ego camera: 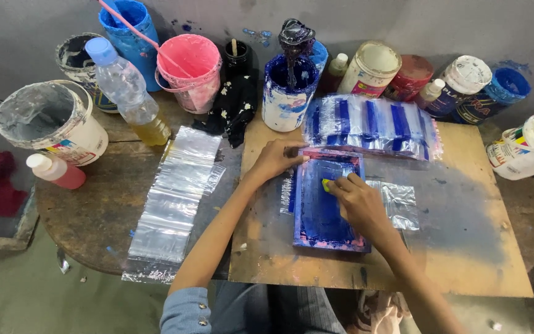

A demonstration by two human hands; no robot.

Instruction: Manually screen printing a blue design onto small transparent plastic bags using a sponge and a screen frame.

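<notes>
Paint-stained wooden board [465, 247] on round table, blue-inked screen frame [327, 201] at its middle. Right hand [358, 201] curled around yellow squeegee [327, 185] inside frame. Left hand [276, 159] flat, fingers pressing frame's top left corner. Printed plastic bags [372, 127] just behind; clear bags [177, 192] left; paint pots along wall.

A small hand-printing workshop: paint-crusted tubs [49, 120] and ink pots [287, 93] crowd the far edge of a stained round counter [94, 210], a blue-inked screen frame [326, 198] on a board [465, 247], clear plastic bags [177, 192] stacked at left.
</notes>
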